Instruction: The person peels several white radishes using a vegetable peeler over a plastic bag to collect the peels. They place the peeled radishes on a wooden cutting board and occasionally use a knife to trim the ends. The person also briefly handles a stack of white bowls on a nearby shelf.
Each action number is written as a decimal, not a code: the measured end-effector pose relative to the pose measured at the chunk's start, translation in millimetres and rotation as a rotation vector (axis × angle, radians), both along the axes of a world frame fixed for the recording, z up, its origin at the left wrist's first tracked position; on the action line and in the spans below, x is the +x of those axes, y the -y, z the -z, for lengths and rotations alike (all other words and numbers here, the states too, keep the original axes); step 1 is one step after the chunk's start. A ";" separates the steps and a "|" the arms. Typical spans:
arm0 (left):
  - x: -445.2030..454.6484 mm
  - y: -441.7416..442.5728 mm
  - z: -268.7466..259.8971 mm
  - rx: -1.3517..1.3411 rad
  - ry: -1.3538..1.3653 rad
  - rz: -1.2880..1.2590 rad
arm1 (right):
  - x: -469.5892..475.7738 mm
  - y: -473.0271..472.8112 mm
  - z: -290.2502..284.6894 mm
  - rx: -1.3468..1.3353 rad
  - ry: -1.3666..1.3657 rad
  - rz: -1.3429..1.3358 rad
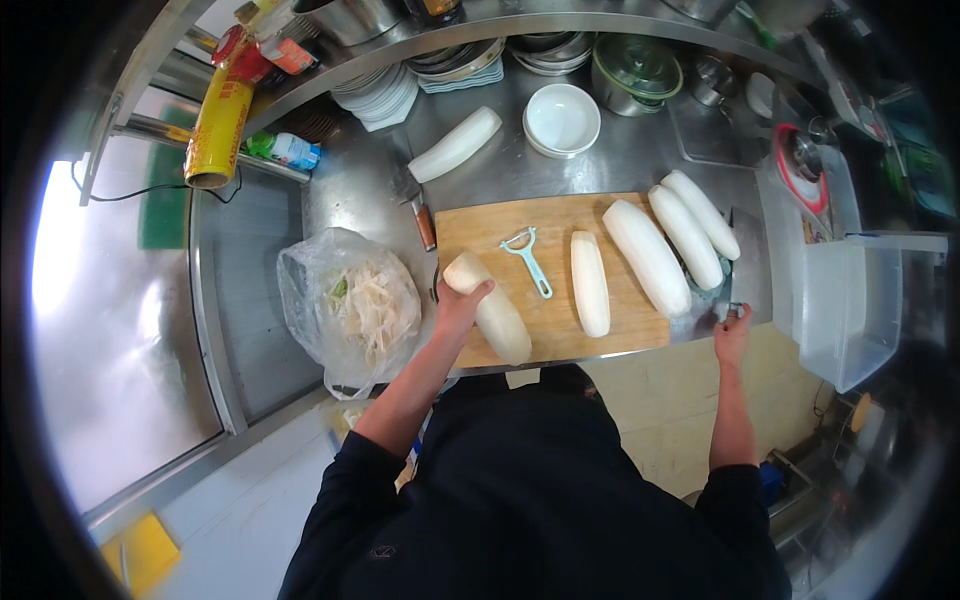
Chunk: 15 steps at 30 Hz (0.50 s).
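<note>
My left hand (459,304) grips an unpeeled-looking white radish (499,319) near its upper end, over the left part of a wooden cutting board (555,322). A light-blue peeler (534,266) lies on the board beside a shorter, smooth radish (590,285). A larger radish (646,259) rests across the board's right edge, with two slimmer radishes (686,236) (701,214) beyond it. At the counter's front edge, right of the board, my right hand (733,326) has its fingertips at a small shiny object (726,309), too unclear to name.
Peelings (371,307) fill a clear plastic bag (300,270) at left. A wooden-handled tool (423,221) and another radish (456,144) lie behind the board. White bowls (562,120), a lidded pot (636,71) and plates (379,97) stand further back; a plastic bin (847,315) is at right.
</note>
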<state>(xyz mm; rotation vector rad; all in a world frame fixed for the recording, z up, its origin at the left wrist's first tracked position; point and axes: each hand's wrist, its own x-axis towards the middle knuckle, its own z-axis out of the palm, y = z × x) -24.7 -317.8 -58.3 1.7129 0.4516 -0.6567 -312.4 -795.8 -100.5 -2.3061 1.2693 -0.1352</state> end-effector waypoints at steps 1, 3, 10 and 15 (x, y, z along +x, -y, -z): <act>2.6 2.2 4.9 0.071 -0.015 0.003 | -6.4 1.6 3.1 -0.053 0.020 0.007; 10.2 1.8 12.6 0.105 0.027 0.162 | -34.1 -1.9 4.8 -0.166 0.057 0.025; 6.0 -17.5 -8.4 -0.026 -0.126 0.155 | -61.4 -143.1 -69.7 0.239 0.492 0.071; 8.7 -31.8 13.2 -0.074 -0.148 0.276 | 19.5 -229.8 -116.3 0.510 0.417 -0.210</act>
